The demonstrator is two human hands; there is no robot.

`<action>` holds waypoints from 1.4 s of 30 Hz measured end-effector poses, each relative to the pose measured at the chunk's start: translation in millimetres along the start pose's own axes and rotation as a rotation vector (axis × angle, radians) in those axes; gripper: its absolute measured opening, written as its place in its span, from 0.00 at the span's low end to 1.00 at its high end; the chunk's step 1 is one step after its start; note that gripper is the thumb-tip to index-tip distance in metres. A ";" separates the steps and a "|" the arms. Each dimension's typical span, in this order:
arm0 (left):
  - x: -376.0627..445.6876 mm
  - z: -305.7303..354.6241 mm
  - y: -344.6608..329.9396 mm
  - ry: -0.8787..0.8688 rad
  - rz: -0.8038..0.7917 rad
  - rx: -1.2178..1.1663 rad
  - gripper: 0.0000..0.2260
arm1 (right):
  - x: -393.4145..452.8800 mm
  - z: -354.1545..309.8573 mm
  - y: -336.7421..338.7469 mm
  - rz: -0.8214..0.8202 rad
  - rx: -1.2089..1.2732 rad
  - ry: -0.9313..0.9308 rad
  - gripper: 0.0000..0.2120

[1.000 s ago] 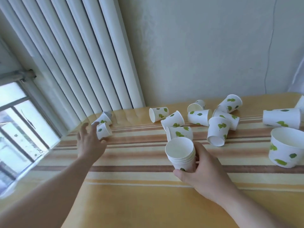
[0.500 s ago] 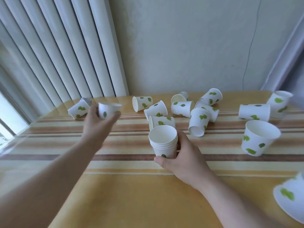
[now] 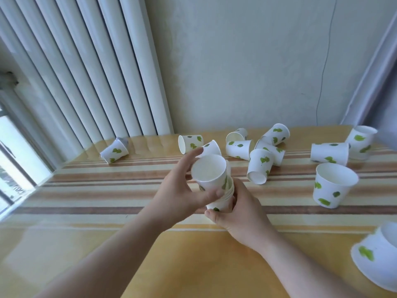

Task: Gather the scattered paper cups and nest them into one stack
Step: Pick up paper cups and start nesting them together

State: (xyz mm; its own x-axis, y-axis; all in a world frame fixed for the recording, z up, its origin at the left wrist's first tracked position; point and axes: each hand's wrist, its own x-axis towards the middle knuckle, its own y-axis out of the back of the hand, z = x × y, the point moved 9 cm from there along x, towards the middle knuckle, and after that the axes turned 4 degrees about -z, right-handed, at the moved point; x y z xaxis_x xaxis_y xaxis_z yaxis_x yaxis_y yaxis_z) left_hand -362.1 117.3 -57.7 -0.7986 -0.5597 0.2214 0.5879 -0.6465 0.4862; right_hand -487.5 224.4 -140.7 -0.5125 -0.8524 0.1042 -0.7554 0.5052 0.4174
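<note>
My right hand (image 3: 240,211) grips a stack of white paper cups with green leaf prints (image 3: 223,202) standing on the striped table (image 3: 107,186). My left hand (image 3: 180,190) holds a single cup (image 3: 209,172), tilted, with its bottom entering the mouth of the stack. Several loose cups lie on their sides behind: one at far left (image 3: 115,150), a cluster at the middle back (image 3: 240,147), one overturned cup (image 3: 258,168). At right an upright cup (image 3: 332,184) stands, with two more behind (image 3: 329,153).
Vertical blinds (image 3: 86,72) and a window sit at left, and a plain wall with a thin cable (image 3: 322,72) runs behind the table. Another cup (image 3: 378,257) lies at the near right edge of the view.
My left hand picked up a cup from the far left and carried it right to the stack, where it now enters the top. My right hand kept hold of the stack.
</note>
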 end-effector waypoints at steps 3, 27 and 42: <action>-2.6 -7.9 30.7 0.002 -0.037 -0.012 0.53 | 1.0 -8.2 -1.4 -0.040 0.015 -0.016 0.28; 113.5 -242.8 270.1 0.667 0.300 0.971 0.41 | 49.4 -26.7 -73.7 -0.047 -0.063 0.069 0.36; 15.1 -20.6 82.7 -0.065 0.109 -0.562 0.26 | 28.8 -28.2 -50.0 -0.012 -0.099 0.008 0.30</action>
State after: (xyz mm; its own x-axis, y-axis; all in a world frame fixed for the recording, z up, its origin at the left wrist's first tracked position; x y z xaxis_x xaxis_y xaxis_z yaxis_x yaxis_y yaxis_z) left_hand -322.8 44.7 -31.5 -0.7252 -0.6170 0.3056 0.6313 -0.7730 -0.0626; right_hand -453.0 170.8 -133.1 -0.5002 -0.8594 0.1063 -0.7168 0.4798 0.5059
